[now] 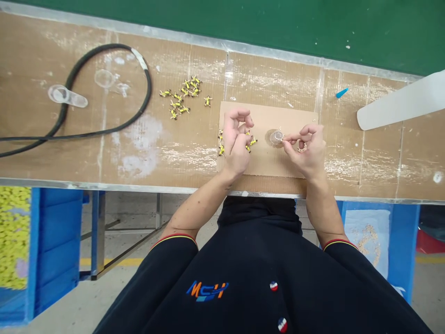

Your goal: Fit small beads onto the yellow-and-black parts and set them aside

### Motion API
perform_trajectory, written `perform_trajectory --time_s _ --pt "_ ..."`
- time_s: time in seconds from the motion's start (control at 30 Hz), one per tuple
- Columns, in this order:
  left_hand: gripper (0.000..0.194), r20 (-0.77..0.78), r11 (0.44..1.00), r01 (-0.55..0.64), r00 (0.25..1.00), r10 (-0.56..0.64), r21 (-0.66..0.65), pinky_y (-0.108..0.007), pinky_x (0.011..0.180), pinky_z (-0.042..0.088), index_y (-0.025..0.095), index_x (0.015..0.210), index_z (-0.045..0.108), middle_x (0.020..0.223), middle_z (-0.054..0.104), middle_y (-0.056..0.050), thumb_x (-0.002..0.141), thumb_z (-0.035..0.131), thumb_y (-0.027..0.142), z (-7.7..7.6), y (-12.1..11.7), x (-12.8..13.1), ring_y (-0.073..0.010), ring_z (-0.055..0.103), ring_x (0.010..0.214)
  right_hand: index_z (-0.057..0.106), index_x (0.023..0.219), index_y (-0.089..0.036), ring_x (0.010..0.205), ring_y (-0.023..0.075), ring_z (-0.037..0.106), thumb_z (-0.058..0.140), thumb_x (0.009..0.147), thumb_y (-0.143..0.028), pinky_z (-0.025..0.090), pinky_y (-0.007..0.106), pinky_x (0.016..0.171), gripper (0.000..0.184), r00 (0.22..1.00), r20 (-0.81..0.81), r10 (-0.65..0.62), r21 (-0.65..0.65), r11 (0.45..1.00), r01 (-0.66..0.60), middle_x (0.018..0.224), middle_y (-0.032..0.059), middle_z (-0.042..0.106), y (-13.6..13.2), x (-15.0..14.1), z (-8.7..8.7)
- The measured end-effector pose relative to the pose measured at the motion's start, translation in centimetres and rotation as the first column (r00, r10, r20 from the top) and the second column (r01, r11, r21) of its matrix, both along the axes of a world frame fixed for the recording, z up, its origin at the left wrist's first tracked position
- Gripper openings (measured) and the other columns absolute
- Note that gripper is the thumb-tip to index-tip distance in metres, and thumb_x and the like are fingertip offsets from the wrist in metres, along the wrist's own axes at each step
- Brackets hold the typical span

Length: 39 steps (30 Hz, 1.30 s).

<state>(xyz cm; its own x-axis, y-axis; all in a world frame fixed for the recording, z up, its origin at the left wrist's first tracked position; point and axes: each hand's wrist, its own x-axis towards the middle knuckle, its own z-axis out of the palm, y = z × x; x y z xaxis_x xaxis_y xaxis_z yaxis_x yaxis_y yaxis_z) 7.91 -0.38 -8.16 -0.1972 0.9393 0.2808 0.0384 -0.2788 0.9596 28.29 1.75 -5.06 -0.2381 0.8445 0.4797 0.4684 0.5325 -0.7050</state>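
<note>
My left hand (238, 144) is over the left part of a cardboard sheet (264, 164), its fingers curled in; anything held in them is hidden. Small yellow-and-black figures (221, 144) lie on the sheet around it, partly covered by the hand. With thumb and forefinger pinched together, my right hand (308, 150) is at the rim of a small clear cup (276, 137). What sits in that pinch is too small to name. Tiny pale pieces (302, 147) show on the sheet beneath the right hand.
More yellow figures (184, 95) are scattered left of the sheet. Farther left are a looped black cable (150, 90) and a clear plastic piece (67, 96). A blue pointed item (342, 93) and a white rounded object (399, 102) are on the right. Blue bins (55, 236) stand below the table.
</note>
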Motion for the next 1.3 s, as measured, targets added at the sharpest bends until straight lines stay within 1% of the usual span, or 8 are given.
perform_trajectory --time_s 0.17,0.37,0.53,0.73,0.87,1.0,1.17,1.3 --pt "0.029 0.079 0.996 -0.088 0.993 0.086 0.029 -0.029 0.064 0.049 0.030 0.120 0.044 0.104 0.054 -0.005 0.092 0.052 0.027 -0.9 0.3 0.5 -0.0138 0.053 0.079 0.038 0.100 -0.029 0.060 0.0125 0.066 0.073 0.087 -0.031 0.053 0.030 0.054 0.038 0.999 0.023 -0.040 -0.058 0.997 0.042 0.079 -0.0073 0.078 0.1 0.0 -0.4" --pt "0.026 0.112 0.999 -0.044 0.993 0.043 0.008 -0.028 0.069 0.053 0.031 0.123 0.045 0.106 0.056 -0.004 0.099 0.054 0.024 -0.8 0.3 0.7 -0.0118 0.057 0.082 0.039 0.098 -0.029 0.060 0.0127 0.066 0.073 0.086 -0.030 0.055 0.030 0.056 0.036 0.998 0.048 -0.049 -0.057 0.997 0.052 0.079 -0.0072 0.078 0.1 0.0 -0.5" --pt "0.026 0.054 0.998 -0.051 0.997 0.049 0.040 -0.027 0.075 0.059 0.032 0.128 0.047 0.110 0.059 -0.004 0.104 0.056 0.032 -0.1 0.0 0.8 -0.0107 0.064 0.088 0.039 0.098 -0.029 0.061 0.0130 0.067 0.074 0.086 -0.029 0.054 0.030 0.056 0.037 0.998 0.051 -0.043 -0.066 0.997 0.047 0.080 -0.0069 0.078 0.1 0.0 -0.5" --pt "0.037 -0.034 0.995 -0.035 0.999 0.038 0.091 -0.029 0.086 0.062 0.034 0.139 0.048 0.125 0.063 -0.006 0.105 0.058 0.044 0.5 -0.1 0.8 -0.0109 0.073 0.092 0.040 0.098 -0.028 0.062 0.0123 0.066 0.073 0.086 -0.027 0.053 0.030 0.056 0.036 0.998 0.053 -0.038 -0.097 0.994 0.042 0.082 -0.0059 0.078 0.0 -0.1 -0.2" --pt "0.033 0.015 0.996 0.019 1.000 -0.020 0.091 -0.031 0.086 0.064 0.028 0.130 0.058 0.116 0.070 -0.006 0.103 0.061 0.047 0.9 -0.1 1.0 -0.0155 0.078 0.098 0.038 0.099 -0.029 0.059 0.0115 0.062 0.075 0.087 -0.028 0.045 0.029 0.050 0.040 0.992 -0.128 -0.011 -0.105 0.994 -0.002 0.082 -0.0071 0.076 -0.2 -0.2 0.2" --pt "0.035 0.134 0.993 0.115 0.984 -0.117 0.022 -0.027 0.083 0.066 0.022 0.117 0.063 0.109 0.071 -0.005 0.098 0.069 0.050 1.1 -0.1 1.1 -0.0137 0.079 0.091 0.037 0.102 -0.032 0.061 0.0131 0.062 0.079 0.088 -0.033 0.042 0.031 0.048 0.044 0.931 -0.363 0.048 -0.066 0.995 -0.077 0.084 -0.0080 0.074 -0.3 -0.2 0.6" --pt "0.041 0.266 0.959 0.283 0.927 -0.265 -0.031 -0.023 0.070 0.065 0.022 0.106 0.058 0.105 0.072 -0.003 0.090 0.078 0.054 1.8 -0.5 1.4 -0.0134 0.079 0.089 0.037 0.107 -0.034 0.064 0.0158 0.063 0.073 0.092 -0.059 0.051 0.035 0.051 0.046 0.936 -0.347 0.053 -0.048 0.996 -0.075 0.082 -0.0059 0.068 -0.3 -0.1 0.6" --pt "0.040 0.311 0.932 0.362 0.885 -0.346 0.009 -0.019 0.063 0.062 0.022 0.100 0.057 0.096 0.076 -0.002 0.087 0.082 0.049 2.2 -0.8 1.9 -0.0124 0.079 0.086 0.036 0.108 -0.034 0.066 0.0157 0.064 0.070 0.092 -0.064 0.053 0.034 0.052 0.048 0.930 -0.363 0.060 -0.047 0.995 -0.083 0.081 -0.0060 0.065 -0.3 0.0 0.4"
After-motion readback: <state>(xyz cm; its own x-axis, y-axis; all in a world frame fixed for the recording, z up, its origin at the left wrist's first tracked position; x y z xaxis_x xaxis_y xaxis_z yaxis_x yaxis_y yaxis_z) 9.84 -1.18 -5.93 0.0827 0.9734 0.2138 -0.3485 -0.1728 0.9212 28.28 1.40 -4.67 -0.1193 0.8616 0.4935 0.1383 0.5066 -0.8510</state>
